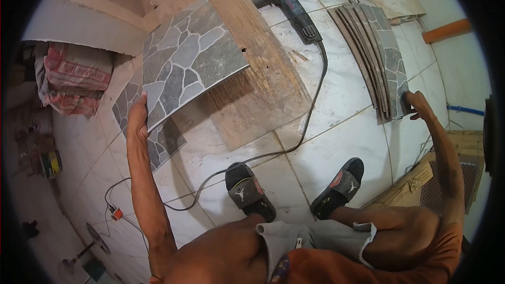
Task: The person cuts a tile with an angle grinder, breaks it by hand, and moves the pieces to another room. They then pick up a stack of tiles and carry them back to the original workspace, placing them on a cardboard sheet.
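My left hand grips the near left corner of a grey stone-pattern tile. That tile is tilted, its near edge raised above a wooden board. Part of another stone-pattern tile shows beneath it on the floor. On the right, my right hand has its fingers curled at the near corner of the outermost tile in a standing, leaning stack of tiles. An angle grinder with a round disc lies between the two groups, touched by neither hand.
The grinder's black cord runs across the white tiled floor past my slippered feet. A cement bag stands at the left. An orange pipe and cardboard are at the right. An orange plug connector lies lower left.
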`<control>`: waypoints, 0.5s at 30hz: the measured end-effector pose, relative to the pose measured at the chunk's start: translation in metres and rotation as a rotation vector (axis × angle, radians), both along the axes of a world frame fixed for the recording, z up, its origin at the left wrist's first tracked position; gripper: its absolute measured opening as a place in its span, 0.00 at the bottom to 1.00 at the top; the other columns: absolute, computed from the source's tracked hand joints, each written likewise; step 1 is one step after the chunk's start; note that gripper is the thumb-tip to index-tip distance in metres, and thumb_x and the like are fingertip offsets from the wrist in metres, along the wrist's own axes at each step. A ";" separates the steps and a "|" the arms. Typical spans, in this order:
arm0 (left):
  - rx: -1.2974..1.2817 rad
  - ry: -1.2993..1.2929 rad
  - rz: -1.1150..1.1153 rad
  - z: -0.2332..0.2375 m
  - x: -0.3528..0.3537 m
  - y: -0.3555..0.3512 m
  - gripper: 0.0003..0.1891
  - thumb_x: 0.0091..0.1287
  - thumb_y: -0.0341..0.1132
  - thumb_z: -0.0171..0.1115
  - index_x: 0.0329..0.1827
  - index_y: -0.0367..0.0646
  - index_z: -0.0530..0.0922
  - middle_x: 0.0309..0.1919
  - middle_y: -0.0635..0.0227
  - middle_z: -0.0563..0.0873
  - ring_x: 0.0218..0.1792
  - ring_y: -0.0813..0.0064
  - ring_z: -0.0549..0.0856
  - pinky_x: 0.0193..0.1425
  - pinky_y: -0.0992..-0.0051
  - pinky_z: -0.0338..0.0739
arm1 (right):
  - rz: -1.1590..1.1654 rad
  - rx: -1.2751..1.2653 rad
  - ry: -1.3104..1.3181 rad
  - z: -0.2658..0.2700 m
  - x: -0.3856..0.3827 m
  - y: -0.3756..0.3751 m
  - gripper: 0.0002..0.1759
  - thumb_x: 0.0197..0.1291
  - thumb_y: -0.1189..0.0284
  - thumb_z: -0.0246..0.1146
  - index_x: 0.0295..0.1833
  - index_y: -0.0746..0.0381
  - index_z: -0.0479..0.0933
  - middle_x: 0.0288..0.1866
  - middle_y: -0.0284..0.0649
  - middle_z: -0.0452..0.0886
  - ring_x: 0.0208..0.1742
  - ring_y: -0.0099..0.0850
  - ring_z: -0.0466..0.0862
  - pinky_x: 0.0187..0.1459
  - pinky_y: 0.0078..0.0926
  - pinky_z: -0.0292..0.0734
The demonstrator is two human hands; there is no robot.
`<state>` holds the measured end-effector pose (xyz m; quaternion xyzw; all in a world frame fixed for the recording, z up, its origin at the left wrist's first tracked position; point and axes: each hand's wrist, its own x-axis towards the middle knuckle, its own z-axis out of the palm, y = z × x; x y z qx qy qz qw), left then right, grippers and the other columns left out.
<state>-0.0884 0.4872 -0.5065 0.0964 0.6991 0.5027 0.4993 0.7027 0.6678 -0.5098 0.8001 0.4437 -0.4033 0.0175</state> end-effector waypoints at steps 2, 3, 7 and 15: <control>0.008 0.011 0.002 -0.007 -0.005 0.001 0.20 0.78 0.41 0.51 0.57 0.30 0.77 0.44 0.57 0.86 0.38 0.68 0.89 0.41 0.70 0.86 | 0.086 0.037 -0.179 -0.002 0.004 0.005 0.30 0.63 0.56 0.56 0.53 0.77 0.73 0.48 0.57 0.81 0.47 0.58 0.85 0.43 0.57 0.83; 0.001 0.045 0.002 -0.006 -0.003 0.000 0.20 0.78 0.41 0.51 0.56 0.30 0.77 0.44 0.57 0.86 0.38 0.68 0.88 0.41 0.71 0.86 | 0.166 0.063 -0.357 -0.008 0.006 0.015 0.29 0.63 0.56 0.57 0.51 0.76 0.73 0.46 0.56 0.82 0.46 0.57 0.86 0.42 0.53 0.84; -0.041 0.098 0.011 -0.010 0.004 -0.001 0.20 0.78 0.42 0.52 0.56 0.30 0.78 0.45 0.58 0.86 0.39 0.69 0.88 0.43 0.71 0.85 | 0.631 0.380 -0.520 -0.017 -0.013 0.057 0.25 0.65 0.55 0.59 0.43 0.72 0.76 0.37 0.45 0.83 0.41 0.44 0.87 0.38 0.36 0.82; -0.066 0.104 0.032 -0.013 0.008 -0.002 0.21 0.77 0.42 0.53 0.56 0.30 0.79 0.46 0.59 0.86 0.42 0.69 0.87 0.48 0.70 0.81 | 0.435 -0.266 0.823 0.045 -0.316 -0.005 0.25 0.73 0.58 0.58 0.58 0.71 0.74 0.44 0.46 0.84 0.46 0.33 0.87 0.42 0.30 0.83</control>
